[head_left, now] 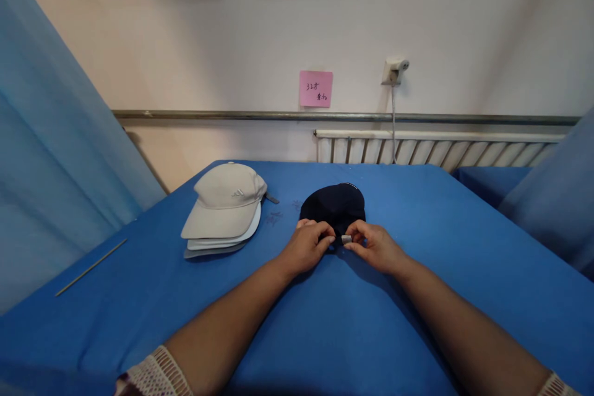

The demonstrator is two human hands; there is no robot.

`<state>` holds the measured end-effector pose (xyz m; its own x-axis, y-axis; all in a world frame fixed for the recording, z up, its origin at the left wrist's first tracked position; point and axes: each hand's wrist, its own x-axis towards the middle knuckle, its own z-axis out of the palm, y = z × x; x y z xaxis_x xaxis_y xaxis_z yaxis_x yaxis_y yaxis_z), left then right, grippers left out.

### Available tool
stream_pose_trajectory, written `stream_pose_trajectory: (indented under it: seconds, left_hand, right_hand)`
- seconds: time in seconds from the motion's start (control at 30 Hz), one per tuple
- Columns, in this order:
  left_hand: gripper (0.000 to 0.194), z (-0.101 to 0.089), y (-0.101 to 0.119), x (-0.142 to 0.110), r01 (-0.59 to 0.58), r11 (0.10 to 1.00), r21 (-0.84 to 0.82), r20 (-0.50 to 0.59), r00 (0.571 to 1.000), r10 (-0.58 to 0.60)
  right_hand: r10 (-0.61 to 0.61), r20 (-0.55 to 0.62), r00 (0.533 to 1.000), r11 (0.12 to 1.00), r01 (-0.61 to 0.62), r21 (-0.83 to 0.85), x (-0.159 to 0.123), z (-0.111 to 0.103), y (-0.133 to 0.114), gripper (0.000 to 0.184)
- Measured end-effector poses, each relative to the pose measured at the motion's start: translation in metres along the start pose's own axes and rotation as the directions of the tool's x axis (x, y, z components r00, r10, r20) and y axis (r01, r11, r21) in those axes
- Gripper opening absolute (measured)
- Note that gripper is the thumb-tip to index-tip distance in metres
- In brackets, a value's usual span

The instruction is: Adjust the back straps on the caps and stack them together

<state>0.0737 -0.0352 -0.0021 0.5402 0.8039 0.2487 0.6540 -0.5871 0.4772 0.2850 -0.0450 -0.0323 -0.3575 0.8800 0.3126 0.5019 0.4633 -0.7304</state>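
Blue-covered table [297,328]: stacked caps [223,192] (beige uppermost), dark cap [327,204], thin stick [91,267].

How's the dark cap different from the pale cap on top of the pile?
The dark cap is nearly black; the pale cap is light beige. The left hand and right hand are at the dark cap, not the pale cap. The pale cap sits on other caps; the dark cap is apart from them. Both are caps.
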Motion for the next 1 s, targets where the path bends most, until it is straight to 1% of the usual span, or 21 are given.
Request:
stream_pose_trajectory:
  seconds: [0.17,0.3,0.53,0.67,0.8,0.93,1.0]
  left_hand:
    - [0.014,0.003,0.000,0.000,-0.019,1.000,0.019,-0.014,1.000,0.019]
    - [0.014,0.005,-0.001,0.000,-0.012,1.000,0.019,-0.013,1.000,0.012]
    - [0.013,0.006,-0.001,0.000,0.014,1.000,-0.023,-0.038,0.999,-0.015]
    - [0.012,0.009,0.002,0.000,0.006,0.999,-0.043,-0.051,0.999,-0.008]
    - [0.011,0.011,0.004,0.000,-0.004,0.998,-0.058,-0.052,0.999,0.001]
    - [0.012,0.008,0.006,-0.001,-0.024,0.998,-0.053,-0.031,0.999,0.022]
    - [0.016,0.004,0.006,-0.002,-0.047,0.998,-0.043,-0.028,0.999,0.046]
  right_hand:
    - [-0.026,0.005,1.000,1.000,0.026,-0.017,-0.001,0.001,0.000,0.008]
    - [-0.035,-0.006,0.999,0.998,0.035,-0.050,-0.002,0.000,-0.004,0.010]
    - [-0.034,-0.026,0.999,0.998,0.033,-0.050,-0.001,0.002,-0.003,0.011]
    - [-0.046,-0.017,0.999,0.996,0.045,-0.080,-0.001,0.004,-0.001,0.013]
    - [-0.056,-0.005,0.998,0.996,0.056,-0.071,-0.001,0.006,-0.001,0.013]
    - [-0.041,-0.009,0.999,0.997,0.040,-0.067,0.000,0.007,0.000,0.013]
    - [-0.027,-0.030,0.999,0.998,0.025,-0.055,0.000,0.007,0.001,0.012]
